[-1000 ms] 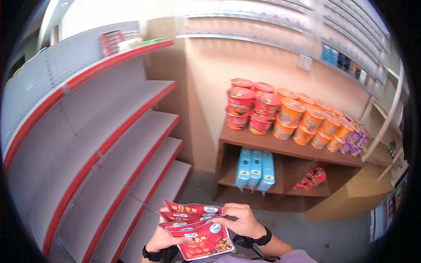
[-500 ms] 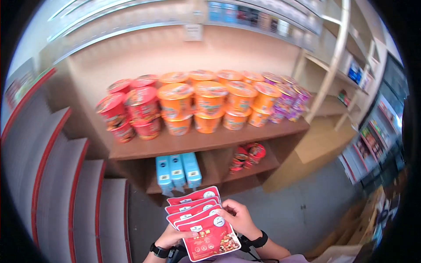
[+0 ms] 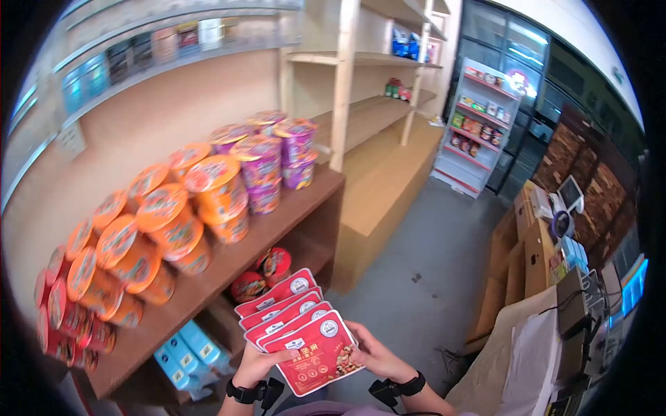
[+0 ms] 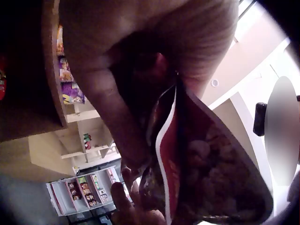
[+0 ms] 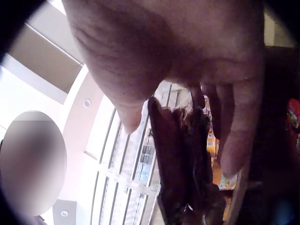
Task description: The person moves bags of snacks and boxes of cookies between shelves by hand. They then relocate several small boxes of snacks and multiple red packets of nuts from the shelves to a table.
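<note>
My left hand grips several red nut pouches, its thumb over the front one and its fingers behind them. The pouches are fanned, their top edges stepped one behind another; the front pouch shows a picture of mixed nuts. At their right edge is my right hand, thumb and fingers fairly straight on either side of the stack. In the right wrist view the thumb stands apart from the dark pouch edges. The left wrist view shows a pouch hanging below the left palm.
A brown shelf at the left bears orange noodle cups, purple cups and red cups. Light-blue boxes stand on its lower level. Beyond are a wooden rack, a white display stand and, at right, a desk.
The head view has swung right, from the grey shelves past the noodle cups toward the wooden rack and display stand. The pouches are fanned wider; the right hand has slid down their right edge.
</note>
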A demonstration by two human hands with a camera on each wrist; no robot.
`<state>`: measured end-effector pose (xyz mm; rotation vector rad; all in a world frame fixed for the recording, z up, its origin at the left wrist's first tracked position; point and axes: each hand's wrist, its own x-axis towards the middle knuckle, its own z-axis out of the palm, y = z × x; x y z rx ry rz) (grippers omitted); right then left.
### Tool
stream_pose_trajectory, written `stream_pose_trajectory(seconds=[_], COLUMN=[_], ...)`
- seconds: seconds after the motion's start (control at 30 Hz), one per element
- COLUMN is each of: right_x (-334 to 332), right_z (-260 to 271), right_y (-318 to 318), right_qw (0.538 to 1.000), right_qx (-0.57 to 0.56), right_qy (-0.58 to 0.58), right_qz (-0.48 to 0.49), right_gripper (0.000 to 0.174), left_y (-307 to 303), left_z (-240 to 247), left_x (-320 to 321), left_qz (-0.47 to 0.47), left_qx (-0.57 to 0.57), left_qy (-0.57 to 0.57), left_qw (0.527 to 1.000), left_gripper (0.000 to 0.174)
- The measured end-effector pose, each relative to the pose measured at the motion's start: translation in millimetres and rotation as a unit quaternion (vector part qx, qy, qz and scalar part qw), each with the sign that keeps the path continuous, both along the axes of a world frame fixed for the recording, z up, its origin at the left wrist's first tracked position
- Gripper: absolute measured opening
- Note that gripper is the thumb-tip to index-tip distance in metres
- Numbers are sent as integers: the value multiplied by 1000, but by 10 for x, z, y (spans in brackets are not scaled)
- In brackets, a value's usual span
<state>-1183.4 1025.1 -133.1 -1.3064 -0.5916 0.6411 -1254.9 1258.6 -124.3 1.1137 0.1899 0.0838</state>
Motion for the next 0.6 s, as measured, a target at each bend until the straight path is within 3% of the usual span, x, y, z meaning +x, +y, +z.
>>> stream_pose_trajectory(seconds=[0.03, 0.07, 0.1, 0.17, 0.23, 0.3, 0.33, 0.43, 0.6], right_x=[125, 169, 343, 720, 1017, 1193, 1310, 1759, 2581], right_z=[28, 182, 207, 220, 234, 191, 138, 110, -148], right_y=[-40, -87, -135, -276, -486, -707, -858, -1555, -2418], right_qw=[999, 997, 997, 984, 977, 956, 944, 908, 881], right_qx=[-18, -39, -35, -80, -48, 21, 26, 40, 49], right_qy=[-24, 71, 68, 131, 139, 130, 117, 134, 119], right_qz=[-11, -9, -25, -92, -154, -263, -307, -394, -455], right_gripper=[66, 70, 70, 69, 65, 64, 63, 61, 50], left_y=[-32, -49, -90, -240, -502, -846, -1048, -1866, -2861], left_z=[15, -20, -12, -9, 0, 41, 16, -129, -350], left_x=[247, 445, 707, 1267, 1835, 2278, 2520, 3412, 4434], left_qz=[0, -10, -26, -59, -115, -177, -213, -342, -400], left_qx=[-3, 9, 11, 7, 17, -24, -41, -42, -61], left_qy=[-24, -18, -21, -19, -45, -37, -30, 0, 16], left_qw=[1000, 1000, 999, 998, 992, 983, 976, 939, 914], left_gripper=[65, 73, 73, 71, 69, 69, 60, 61, 59])
